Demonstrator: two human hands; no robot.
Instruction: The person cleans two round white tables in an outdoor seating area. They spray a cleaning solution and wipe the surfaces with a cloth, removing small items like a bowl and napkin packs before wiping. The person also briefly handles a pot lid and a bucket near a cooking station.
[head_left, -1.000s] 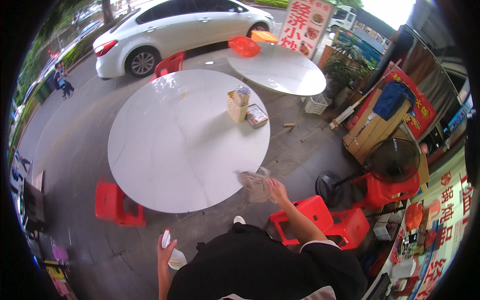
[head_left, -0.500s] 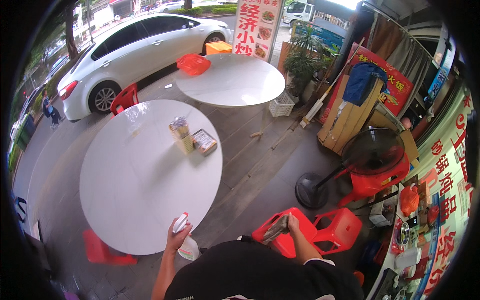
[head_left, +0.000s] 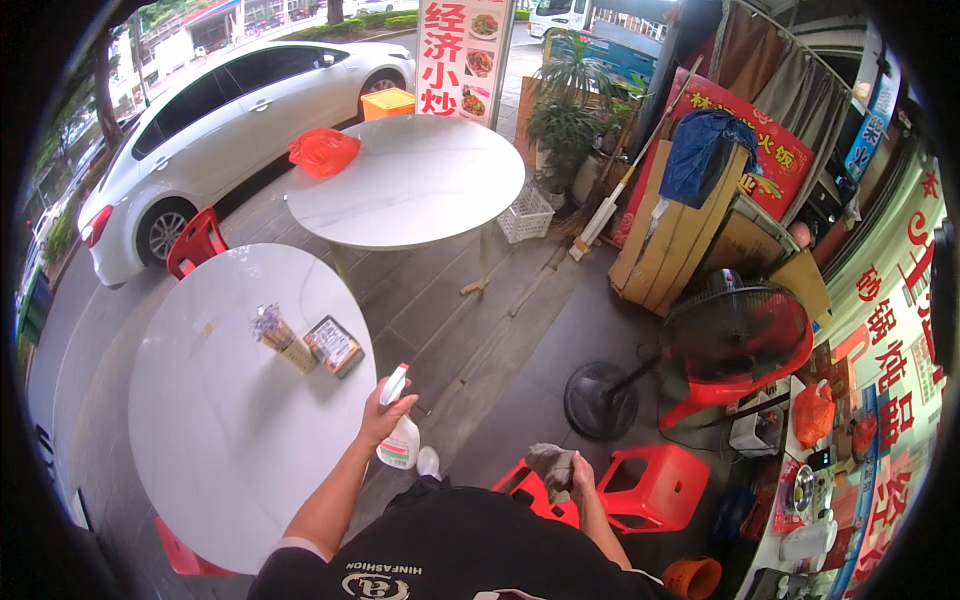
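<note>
My left hand (head_left: 384, 412) is wrapped round the neck of a white spray bottle (head_left: 399, 442), beside the right edge of the near round white table (head_left: 215, 400). A grey cloth (head_left: 551, 468) is bunched in my right hand (head_left: 581, 474), above a red plastic stool (head_left: 530, 492). On the near table stand a holder full of chopsticks (head_left: 285, 338) and a small box (head_left: 334, 346) with a printed top. Neither hand touches the table.
A second round white table (head_left: 410, 180) stands ahead, with a red plastic bag (head_left: 324, 152) on it. To the right are a black fan (head_left: 600, 400), another red stool (head_left: 655, 488) and leaning cardboard (head_left: 665, 255). A white car (head_left: 230, 110) is parked at the left.
My left hand has moved forward and right with the spray bottle. The cloth has bunched up more in my right hand. The view has shifted, so the tables sit further left.
</note>
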